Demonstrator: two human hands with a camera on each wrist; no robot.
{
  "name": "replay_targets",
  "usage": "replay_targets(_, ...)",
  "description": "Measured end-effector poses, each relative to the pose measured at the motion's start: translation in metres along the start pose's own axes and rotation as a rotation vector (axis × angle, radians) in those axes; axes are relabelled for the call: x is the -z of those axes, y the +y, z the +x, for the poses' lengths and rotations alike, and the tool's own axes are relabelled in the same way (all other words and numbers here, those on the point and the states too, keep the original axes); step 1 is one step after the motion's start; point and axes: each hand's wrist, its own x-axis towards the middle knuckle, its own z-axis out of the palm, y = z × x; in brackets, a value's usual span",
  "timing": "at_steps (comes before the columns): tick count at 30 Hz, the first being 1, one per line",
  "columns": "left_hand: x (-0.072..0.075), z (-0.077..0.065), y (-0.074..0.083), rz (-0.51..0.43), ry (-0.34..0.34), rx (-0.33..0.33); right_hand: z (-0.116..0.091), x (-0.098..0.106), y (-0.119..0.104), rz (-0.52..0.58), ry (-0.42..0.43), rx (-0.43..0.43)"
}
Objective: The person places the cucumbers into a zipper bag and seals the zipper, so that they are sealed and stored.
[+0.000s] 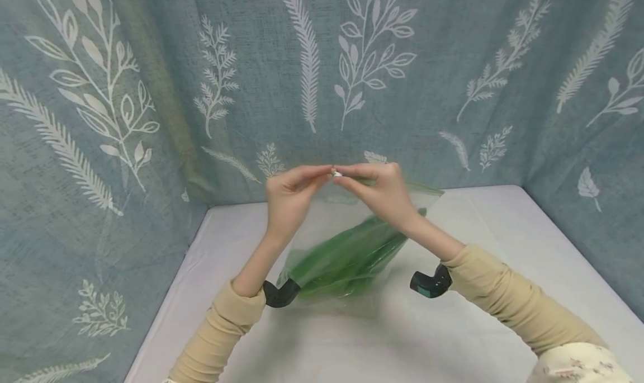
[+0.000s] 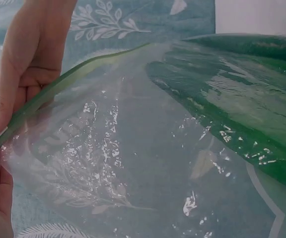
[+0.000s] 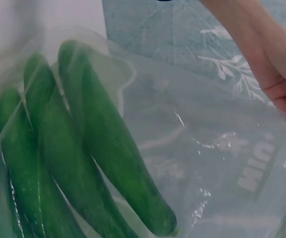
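Note:
A clear plastic zip bag point(image 2: 133, 163) with a green strip point(image 2: 78, 65) along its top edge hangs from both hands. Several cucumbers point(image 3: 86, 139) lie side by side inside it, slanted in the head view. My left hand point(image 1: 290, 197) pinches one end of the strip between thumb and fingers. Right beside it, fingertips nearly meeting, my right hand point(image 1: 383, 190) pinches the strip too. Between the fingertips shows a small white piece point(image 1: 336, 174), perhaps a slider; the fingers partly hide it. Printed lettering point(image 3: 255, 167) shows on the film.
Below the bag spreads a white-covered table point(image 1: 453, 338). Blue-green curtains point(image 1: 241, 81) with white leaf prints close in the back and both sides. A black wrist camera point(image 1: 282, 293) sits under the left wrist, another camera point(image 1: 431, 282) under the right.

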Motion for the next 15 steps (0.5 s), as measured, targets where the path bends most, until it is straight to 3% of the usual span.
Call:
replay_targets(8,0.0,-0.002,0.002,0.021,0.005,0.021,-0.004,-0.003,0.003,-0.053,0.021,0.034)
replay_targets(15,-0.002,-0.005,0.004,0.011,0.05,0.132,-0.01,-0.002,0.012,-0.069,0.023,0.051)
